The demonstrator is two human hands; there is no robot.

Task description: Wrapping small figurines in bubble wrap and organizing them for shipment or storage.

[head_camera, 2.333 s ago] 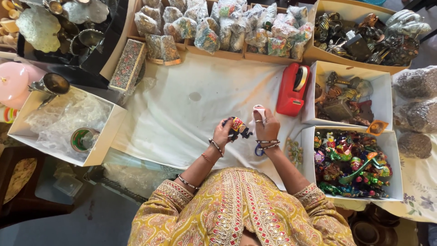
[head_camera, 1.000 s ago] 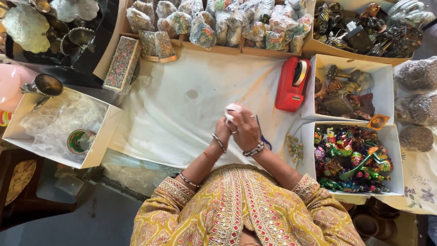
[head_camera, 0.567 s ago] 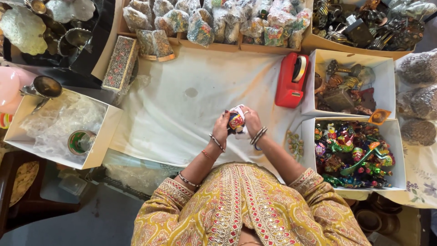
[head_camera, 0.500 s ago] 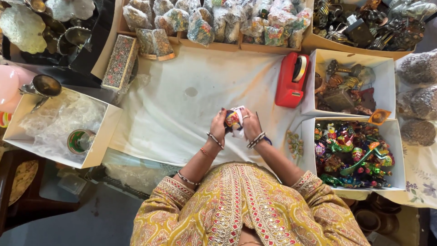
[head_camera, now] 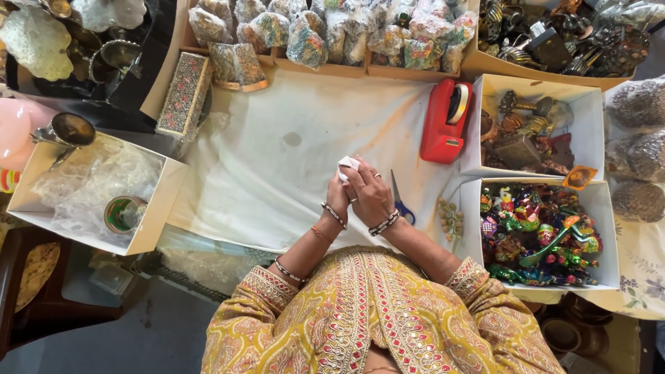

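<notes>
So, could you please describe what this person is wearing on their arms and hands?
Both arms have mustard-yellow patterned sleeves with embroidered red-and-gold cuffs. The left hand wrist carries thin bangles; the right hand wrist has a beaded bracelet, and rings show on its fingers.

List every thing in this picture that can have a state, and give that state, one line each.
Left hand: closed on white wrapped item.
Right hand: cupped over the item.
Scissors: lying on white cloth, partly hidden.
Tape dispenser: lying on cloth, untouched.
Figurine box: open, full.
Left box: open, holds clear plastic.
</notes>
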